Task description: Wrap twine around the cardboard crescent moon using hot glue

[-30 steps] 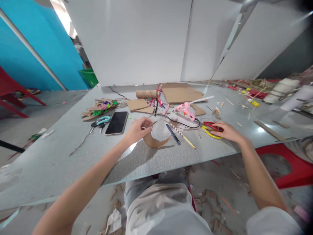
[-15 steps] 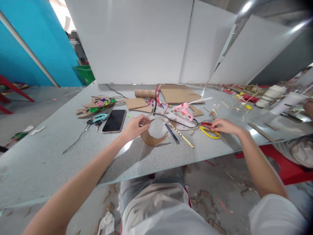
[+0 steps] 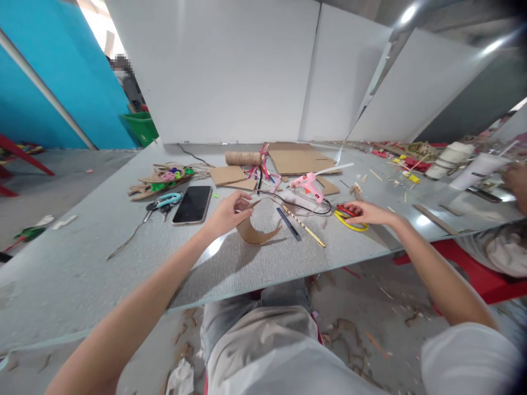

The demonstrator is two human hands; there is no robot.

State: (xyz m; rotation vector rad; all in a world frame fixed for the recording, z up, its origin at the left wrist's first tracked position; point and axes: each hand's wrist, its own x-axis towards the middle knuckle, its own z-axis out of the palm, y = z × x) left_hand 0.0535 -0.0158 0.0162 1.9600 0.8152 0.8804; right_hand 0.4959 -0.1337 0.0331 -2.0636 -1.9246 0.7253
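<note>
My left hand [image 3: 228, 214] pinches one end of a curved brown cardboard strip [image 3: 254, 232] that stands on edge on the grey table [image 3: 102, 241]. My right hand [image 3: 368, 212] rests on the red and yellow scissors [image 3: 349, 218], fingers curled over the handles. Between the two hands lie a dark blue pen [image 3: 290, 223] and a yellow pencil [image 3: 303, 226]. A pink glue gun [image 3: 308, 185] with a black cord lies just beyond them.
A black phone [image 3: 192, 204], keys with a teal tool [image 3: 163, 201], a twine roll [image 3: 242, 158], cardboard sheets [image 3: 302, 159] and a decorated cardboard piece [image 3: 162, 181] lie farther back. White cups [image 3: 447, 160] and another person's hand [image 3: 516, 184] are at the right. White panels stand behind; red chairs flank the table.
My right hand has shifted slightly left on the scissors. The view has tilted, bringing another person's hand into sight at the right. My left hand keeps its hold on the strip.
</note>
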